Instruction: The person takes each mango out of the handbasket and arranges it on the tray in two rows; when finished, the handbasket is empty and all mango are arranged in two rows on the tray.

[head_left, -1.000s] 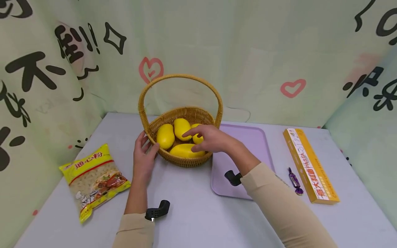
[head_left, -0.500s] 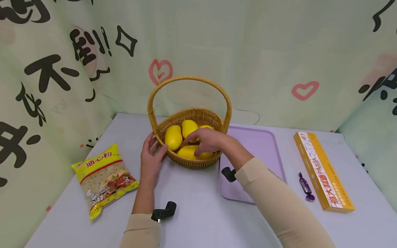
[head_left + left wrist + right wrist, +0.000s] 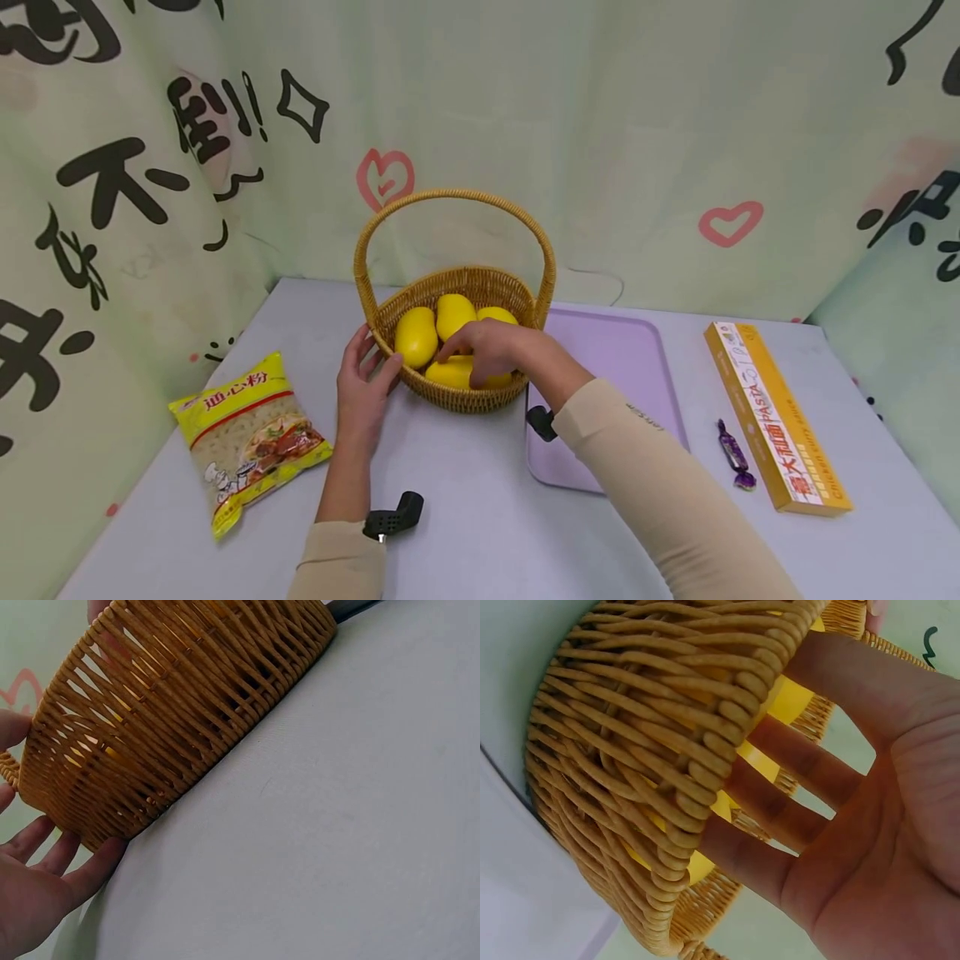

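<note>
A wicker basket with a tall arched handle holds several yellow mangoes. My left hand grips its left side, thumb at the rim and fingers spread along the woven outer wall, as the left wrist view shows. My right hand reaches over the front rim into the basket. Its fingers and thumb straddle the front mango, which lies crosswise; the fingertips are hidden behind the weave in the right wrist view. Behind it sit a left mango, a back mango and a right mango.
A lilac tray lies right of the basket, partly beneath the right forearm. Farther right are a purple-wrapped candy and a long pasta box. A bag of macaroni lies at the left. A printed curtain hangs behind the table.
My right hand has come down from above the mangoes into the basket, around the front mango. My left hand has kept its place on the basket. The head view has shifted slightly.
</note>
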The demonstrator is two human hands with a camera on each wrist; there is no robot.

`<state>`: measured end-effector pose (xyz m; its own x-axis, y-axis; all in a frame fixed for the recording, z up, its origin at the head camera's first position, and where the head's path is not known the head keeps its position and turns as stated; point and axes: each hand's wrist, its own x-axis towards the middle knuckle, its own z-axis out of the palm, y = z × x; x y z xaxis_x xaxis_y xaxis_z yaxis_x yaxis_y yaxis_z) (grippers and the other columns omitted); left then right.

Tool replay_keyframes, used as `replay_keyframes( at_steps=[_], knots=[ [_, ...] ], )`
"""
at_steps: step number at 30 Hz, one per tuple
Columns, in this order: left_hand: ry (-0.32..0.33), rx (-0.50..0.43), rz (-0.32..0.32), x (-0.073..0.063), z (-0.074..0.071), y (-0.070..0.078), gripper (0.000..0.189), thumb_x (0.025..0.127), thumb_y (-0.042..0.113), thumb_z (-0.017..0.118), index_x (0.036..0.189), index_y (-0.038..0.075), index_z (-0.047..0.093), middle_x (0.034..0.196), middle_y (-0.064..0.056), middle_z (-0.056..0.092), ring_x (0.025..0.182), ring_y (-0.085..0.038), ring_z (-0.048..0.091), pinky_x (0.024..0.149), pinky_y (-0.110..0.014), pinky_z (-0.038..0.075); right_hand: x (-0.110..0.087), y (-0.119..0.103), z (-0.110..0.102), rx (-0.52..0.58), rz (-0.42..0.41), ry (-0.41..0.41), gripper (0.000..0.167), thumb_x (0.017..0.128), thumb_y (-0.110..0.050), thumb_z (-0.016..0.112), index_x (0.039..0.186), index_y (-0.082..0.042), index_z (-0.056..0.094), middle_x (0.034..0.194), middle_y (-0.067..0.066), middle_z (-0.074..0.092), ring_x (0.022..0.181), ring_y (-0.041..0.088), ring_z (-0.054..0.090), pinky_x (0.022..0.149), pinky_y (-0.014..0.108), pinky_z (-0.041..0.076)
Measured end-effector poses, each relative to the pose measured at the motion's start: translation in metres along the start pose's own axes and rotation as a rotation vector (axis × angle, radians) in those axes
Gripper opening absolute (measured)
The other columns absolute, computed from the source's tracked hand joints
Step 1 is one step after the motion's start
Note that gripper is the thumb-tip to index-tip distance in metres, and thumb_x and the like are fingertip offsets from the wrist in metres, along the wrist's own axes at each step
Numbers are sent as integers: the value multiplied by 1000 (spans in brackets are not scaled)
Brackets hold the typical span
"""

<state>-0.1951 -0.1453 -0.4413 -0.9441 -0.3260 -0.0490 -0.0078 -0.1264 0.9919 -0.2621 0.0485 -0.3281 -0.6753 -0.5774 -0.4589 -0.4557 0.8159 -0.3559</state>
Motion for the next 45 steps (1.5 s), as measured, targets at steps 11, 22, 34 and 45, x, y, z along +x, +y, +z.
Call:
replay_keyframes(
  at_steps=[11, 22, 34, 45],
  knots=[
    [6, 14, 8, 0, -1, -1, 70, 100, 17, 68, 161, 26, 35, 164, -5, 38, 149, -26, 42, 117, -43, 46, -1, -1, 3, -16, -18, 13, 58, 90, -3, 73, 140, -31, 66, 154, 2, 55, 141, 26, 47, 117, 44, 44],
    [1, 16, 16, 0, 0, -2, 70, 100, 18, 69, 161, 27, 35, 164, -6, 38, 149, -26, 42, 117, -43, 46, -16, 5, -10, 47, -34, 79, 55, 93, -13, 75, 143, -33, 62, 156, 5, 50, 142, 28, 46, 120, 48, 41],
    [4, 20, 11, 0, 0, -2, 71, 100, 18, 68, 162, 26, 34, 164, -6, 38, 149, -26, 42, 118, -43, 45, -40, 12, -22, 130, -70, 182, 56, 95, -12, 72, 147, -28, 59, 161, 4, 47, 144, 30, 45, 118, 51, 44],
    [-2, 15, -1, -4, 2, 1, 72, 101, 18, 67, 163, 28, 32, 165, -5, 35, 150, -25, 40, 119, -43, 43, -70, 28, -26, 194, -23, 252, 56, 95, -18, 73, 148, -28, 58, 154, 7, 53, 129, 32, 54, 108, 51, 51]
  ],
)
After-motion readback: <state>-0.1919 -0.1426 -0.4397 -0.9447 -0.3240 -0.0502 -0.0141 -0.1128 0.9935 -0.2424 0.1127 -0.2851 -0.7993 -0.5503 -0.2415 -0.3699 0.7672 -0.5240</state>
